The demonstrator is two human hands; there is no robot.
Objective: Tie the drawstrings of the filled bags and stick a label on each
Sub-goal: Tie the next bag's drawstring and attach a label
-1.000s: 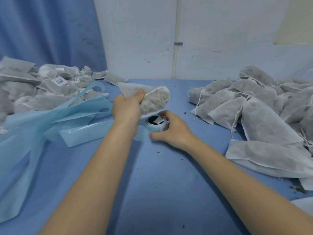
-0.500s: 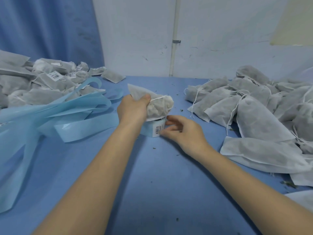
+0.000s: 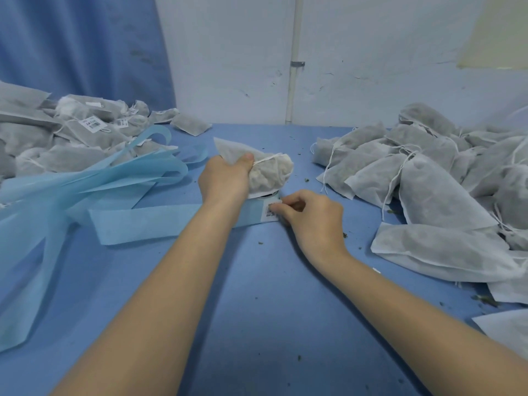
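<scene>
Right hand (image 3: 311, 217) near centre of table (image 3: 257, 324), fingers curled, pinching barcode label (image 3: 270, 211) at end of pale blue strip (image 3: 160, 221); fingertips partly hidden. Left hand (image 3: 225, 181) just beyond, gripping filled bag (image 3: 270, 174) at cinched neck, above strip; roll under bag mostly hidden. Unlabelled bags (image 3: 428, 178) heaped right, cut off at edge. Labelled bags (image 3: 80, 132) far left; print unreadable.
</scene>
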